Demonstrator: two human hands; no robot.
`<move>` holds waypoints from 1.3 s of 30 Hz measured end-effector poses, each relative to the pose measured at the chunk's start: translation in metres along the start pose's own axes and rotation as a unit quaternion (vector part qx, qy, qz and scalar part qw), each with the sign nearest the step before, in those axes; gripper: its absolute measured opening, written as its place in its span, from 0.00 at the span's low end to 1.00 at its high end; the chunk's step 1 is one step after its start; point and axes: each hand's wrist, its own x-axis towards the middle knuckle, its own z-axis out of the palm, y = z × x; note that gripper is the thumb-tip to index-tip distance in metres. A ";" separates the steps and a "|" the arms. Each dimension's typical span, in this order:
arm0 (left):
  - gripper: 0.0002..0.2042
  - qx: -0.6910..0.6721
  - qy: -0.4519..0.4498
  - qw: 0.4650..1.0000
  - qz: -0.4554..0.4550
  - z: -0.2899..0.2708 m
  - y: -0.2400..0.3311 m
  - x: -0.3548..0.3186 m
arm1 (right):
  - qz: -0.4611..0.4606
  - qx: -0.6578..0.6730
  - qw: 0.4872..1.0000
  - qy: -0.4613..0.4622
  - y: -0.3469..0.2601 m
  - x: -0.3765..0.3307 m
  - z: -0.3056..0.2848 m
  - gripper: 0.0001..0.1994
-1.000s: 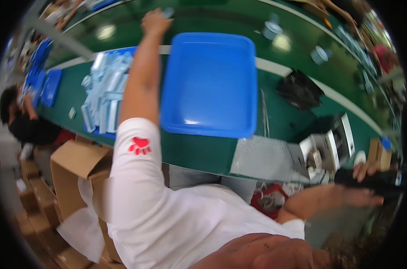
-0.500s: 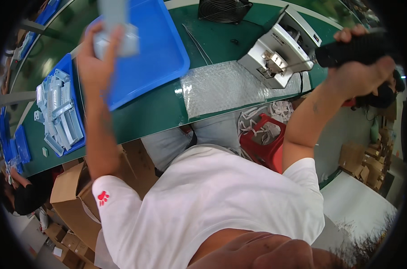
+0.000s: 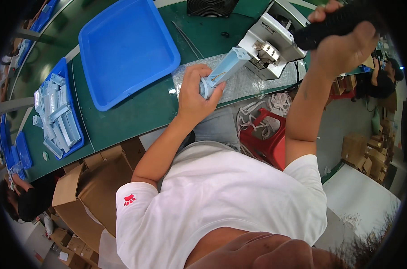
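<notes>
I see the left hand [image 3: 195, 95] holding a blue piece [image 3: 229, 66] above the bench [image 3: 122, 123], its long body slanting, far end toward the silver machine [image 3: 265, 39]. The right hand [image 3: 345, 51] grips a black tool [image 3: 328, 28].

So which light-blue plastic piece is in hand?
The light-blue plastic piece gripped in the left hand; the heaped ones lie in a blue plastic tray.

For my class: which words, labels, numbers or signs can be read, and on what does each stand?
Silver machine: dark lettering, wording not copied here.
Pale blue pieces heaped at left: lettering on a few, not copied; the rest too small to read.
White sleeve: red paw-print sign, no words.
Pale blue part in the left hand: no readable text.
</notes>
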 end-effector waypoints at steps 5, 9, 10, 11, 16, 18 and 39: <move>0.19 -0.009 -0.028 1.000 0.008 0.001 -0.004 -0.004 | 0.195 0.323 0.919 -0.109 -0.005 -0.012 -0.043 0.39; 0.19 -0.020 -0.047 0.998 0.032 -0.002 0.000 -0.001 | 0.187 0.359 0.909 -0.097 -0.029 -0.006 -0.054 0.42; 0.19 -0.025 -0.045 0.998 0.027 -0.003 0.000 -0.001 | 0.167 0.355 0.917 -0.078 -0.027 -0.008 -0.046 0.42; 0.19 -0.029 -0.044 0.998 0.022 -0.003 0.000 -0.002 | 0.158 0.332 0.927 -0.078 -0.020 -0.005 -0.041 0.43; 0.18 -0.037 -0.041 0.998 0.024 -0.002 -0.003 -0.002 | 0.145 0.211 0.964 -0.070 0.003 0.000 -0.028 0.43; 0.18 -0.040 -0.043 0.998 0.011 -0.003 -0.001 -0.002 | 0.151 0.204 0.964 -0.074 0.011 0.000 -0.025 0.42; 0.17 -0.039 -0.045 0.998 0.021 -0.002 -0.006 -0.001 | 0.140 0.203 0.966 -0.076 0.025 -0.007 -0.028 0.40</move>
